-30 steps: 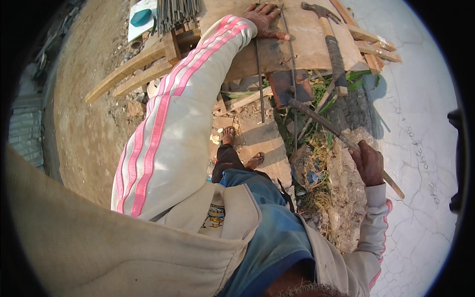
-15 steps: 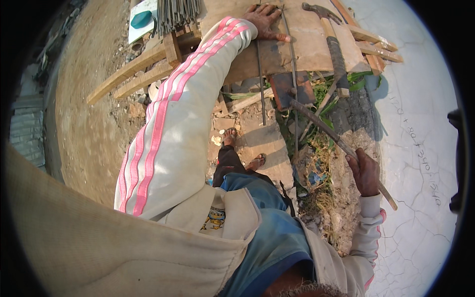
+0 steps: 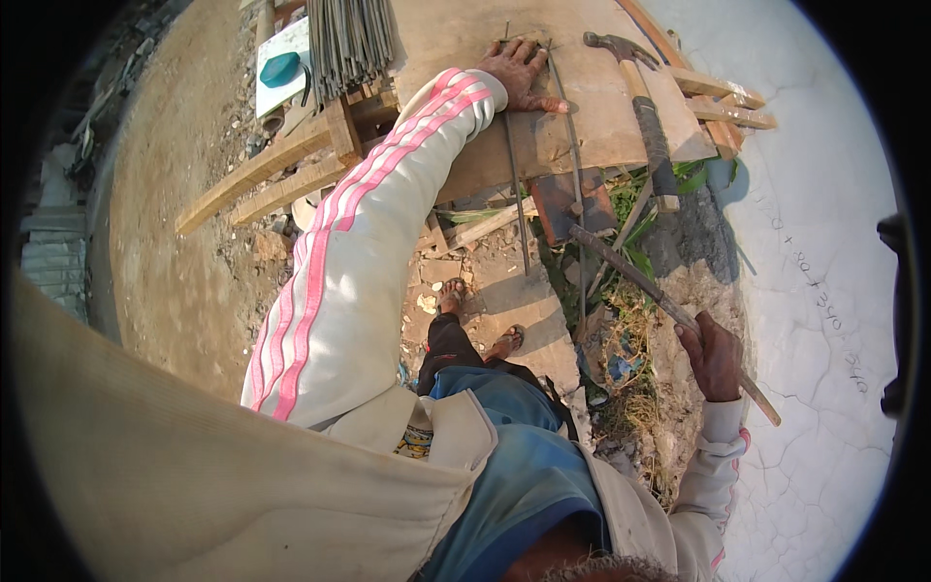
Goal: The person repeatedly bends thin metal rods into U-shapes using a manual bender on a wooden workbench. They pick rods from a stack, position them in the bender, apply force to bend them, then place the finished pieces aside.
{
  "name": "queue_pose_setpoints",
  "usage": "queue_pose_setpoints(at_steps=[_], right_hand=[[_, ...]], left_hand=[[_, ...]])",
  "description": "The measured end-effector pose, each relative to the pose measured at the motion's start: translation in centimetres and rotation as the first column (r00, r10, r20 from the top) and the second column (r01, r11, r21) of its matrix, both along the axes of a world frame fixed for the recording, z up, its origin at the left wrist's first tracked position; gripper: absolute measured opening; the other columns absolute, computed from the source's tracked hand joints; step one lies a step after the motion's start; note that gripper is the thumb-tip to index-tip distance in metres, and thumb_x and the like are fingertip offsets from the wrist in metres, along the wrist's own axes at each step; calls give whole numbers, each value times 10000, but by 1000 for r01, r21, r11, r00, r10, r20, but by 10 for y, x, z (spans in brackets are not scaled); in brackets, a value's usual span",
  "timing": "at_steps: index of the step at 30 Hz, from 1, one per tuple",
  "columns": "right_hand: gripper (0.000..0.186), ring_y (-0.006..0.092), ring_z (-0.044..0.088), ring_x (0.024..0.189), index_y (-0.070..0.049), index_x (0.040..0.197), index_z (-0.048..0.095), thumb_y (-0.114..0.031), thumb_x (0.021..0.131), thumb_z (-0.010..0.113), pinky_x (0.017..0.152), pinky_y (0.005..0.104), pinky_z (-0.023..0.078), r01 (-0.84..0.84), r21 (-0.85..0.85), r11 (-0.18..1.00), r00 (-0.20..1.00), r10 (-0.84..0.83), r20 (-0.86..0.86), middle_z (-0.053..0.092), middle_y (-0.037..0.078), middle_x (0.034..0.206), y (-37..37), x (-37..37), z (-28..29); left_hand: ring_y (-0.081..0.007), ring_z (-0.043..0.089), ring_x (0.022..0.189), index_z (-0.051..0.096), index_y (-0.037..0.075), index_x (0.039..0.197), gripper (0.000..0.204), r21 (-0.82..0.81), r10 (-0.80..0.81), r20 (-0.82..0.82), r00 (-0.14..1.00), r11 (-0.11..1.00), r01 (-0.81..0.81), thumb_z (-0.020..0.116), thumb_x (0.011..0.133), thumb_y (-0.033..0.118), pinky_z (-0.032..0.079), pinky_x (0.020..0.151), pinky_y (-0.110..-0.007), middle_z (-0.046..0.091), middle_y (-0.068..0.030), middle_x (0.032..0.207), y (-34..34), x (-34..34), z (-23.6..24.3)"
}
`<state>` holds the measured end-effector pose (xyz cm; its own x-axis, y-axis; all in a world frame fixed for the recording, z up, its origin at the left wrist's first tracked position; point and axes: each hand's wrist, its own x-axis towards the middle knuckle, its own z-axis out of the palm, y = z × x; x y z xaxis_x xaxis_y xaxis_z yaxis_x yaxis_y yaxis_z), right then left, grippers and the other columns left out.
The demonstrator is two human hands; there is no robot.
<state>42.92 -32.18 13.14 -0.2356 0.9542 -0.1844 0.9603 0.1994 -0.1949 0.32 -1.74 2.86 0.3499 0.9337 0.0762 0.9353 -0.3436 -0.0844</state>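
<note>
My left hand (image 3: pixel 521 80) lies flat with fingers spread on a brown board (image 3: pixel 611 107), over thin steel rods. One steel rod (image 3: pixel 571 121) runs beside the thumb and past the board's near edge; another steel rod (image 3: pixel 517 189) reaches out from under the palm. My right hand (image 3: pixel 714 359) is closed around a long rebar bending bar (image 3: pixel 635 275), low on the right. The bar slants up to the left, and its far end meets the right-hand rod next to a short peg. A claw hammer (image 3: pixel 654 141) with a dark-wrapped handle rests on the board.
A bundle of steel rods (image 3: pixel 349 44) and a teal object (image 3: pixel 279 69) on a white sheet are at the upper left. Timber legs (image 3: pixel 281 165) stick out left. A pale cracked wall (image 3: pixel 815 194) rises on the right. Leaves and rubble (image 3: pixel 630 330) lie below the board.
The whole scene sits slightly lower in the picture as the view shifts. Both hands, the bar and the rods keep about the same places relative to each other.
</note>
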Motion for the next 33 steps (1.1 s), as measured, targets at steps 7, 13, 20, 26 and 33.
queue_pose_setpoints(at_steps=[7,13,20,26,33], right_hand=[[447,432,573,608,-33,796,509,-424,928,682,578,487,431,32,-125,992,995,-43,-86,538,192,628,12,4,-2],[468,433,566,609,-41,818,521,-474,941,650,576,492,430,18,-65,998,999,-21,-42,536,193,623,7,4,-2],[461,420,599,633,-44,852,532,-483,955,628,579,498,443,-86,4,996,996,86,-5,558,189,628,9,3,18],[474,414,617,631,-49,865,546,-508,958,618,577,490,462,-74,6,997,996,74,50,576,180,612,8,2,16],[431,427,610,627,-47,865,536,-455,958,640,567,485,456,-85,25,996,996,85,13,577,187,618,16,8,-3]], left_hand=[[-331,76,1556,194,82,1608,1321,-108,3,68,998,994,4,301,686,1022,62,1261,-519,166,-173,1663,-12,-1,18],[-333,73,1558,201,91,1609,1303,-23,-2,48,999,1000,3,320,696,1013,62,1255,-528,153,-181,1667,-7,-4,4],[-291,59,1567,197,147,1619,1325,21,23,9,1000,1000,-23,325,648,1040,37,1249,-509,125,-134,1687,10,-3,-20],[-293,86,1562,212,152,1615,1328,51,7,38,999,999,-9,332,639,1044,49,1250,-508,159,-130,1678,0,-3,-10],[-340,194,1512,263,197,1590,1011,175,-17,286,958,984,-34,353,793,813,159,1203,-543,230,-152,1640,-15,-15,-113]])
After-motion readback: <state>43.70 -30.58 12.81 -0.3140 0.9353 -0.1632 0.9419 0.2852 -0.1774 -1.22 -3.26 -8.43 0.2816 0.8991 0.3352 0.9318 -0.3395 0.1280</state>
